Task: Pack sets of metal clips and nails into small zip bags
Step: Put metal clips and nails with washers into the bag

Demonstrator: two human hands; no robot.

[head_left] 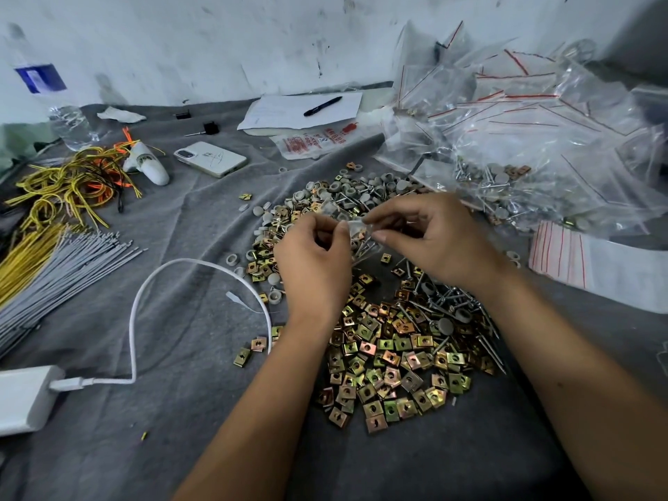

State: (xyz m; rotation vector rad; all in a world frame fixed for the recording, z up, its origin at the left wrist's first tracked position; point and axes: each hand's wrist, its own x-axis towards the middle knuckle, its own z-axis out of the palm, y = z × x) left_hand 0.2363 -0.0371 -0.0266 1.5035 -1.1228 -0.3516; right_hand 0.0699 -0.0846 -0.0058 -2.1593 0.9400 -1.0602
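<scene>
My left hand (313, 262) and my right hand (430, 236) meet above the middle of the grey cloth, both pinching the top of a small clear zip bag (356, 235). Nails show through the bag, pointing down between my hands. Below my wrists lies a heap of square gold metal clips (390, 363). Loose nails (455, 301) with grey caps lie at its right side. Beyond my hands spreads a pile of grey round caps (347, 191) mixed with clips.
Filled zip bags (535, 146) are heaped at the back right, with a flat stack of empty bags (596, 265) to the right. A phone (210, 159), paper with a pen (322, 105), a water bottle (61, 103), coloured ties (68, 189), grey ties (61, 276) and a white charger cable (135, 320) lie left.
</scene>
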